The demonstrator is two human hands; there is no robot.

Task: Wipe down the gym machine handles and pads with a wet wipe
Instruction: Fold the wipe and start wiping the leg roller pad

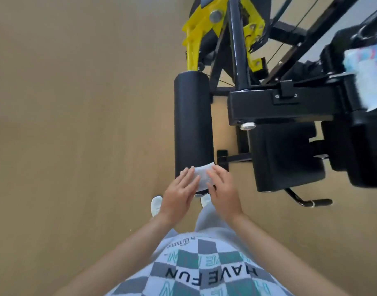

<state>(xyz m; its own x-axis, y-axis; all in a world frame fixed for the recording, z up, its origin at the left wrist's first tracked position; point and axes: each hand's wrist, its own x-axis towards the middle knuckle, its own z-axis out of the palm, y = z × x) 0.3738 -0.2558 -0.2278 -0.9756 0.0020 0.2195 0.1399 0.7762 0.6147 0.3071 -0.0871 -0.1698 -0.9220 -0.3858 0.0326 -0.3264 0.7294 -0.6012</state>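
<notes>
Both hands, left hand [179,190] and right hand [222,189], press flat, fingers extended, on the wet wipe [202,175] between them at the roller pad [192,122] near end; next, judged, stroke away along it.

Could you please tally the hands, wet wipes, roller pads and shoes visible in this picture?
Hands: 2, left hand, right hand
Wet wipe: 1
Black roller pad: 1
White shoes: 2
Total: 6

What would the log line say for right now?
step: wiping roller pad | wet wipe: on pad's near end | left hand: fingers on wipe | right hand: fingers on wipe
</notes>
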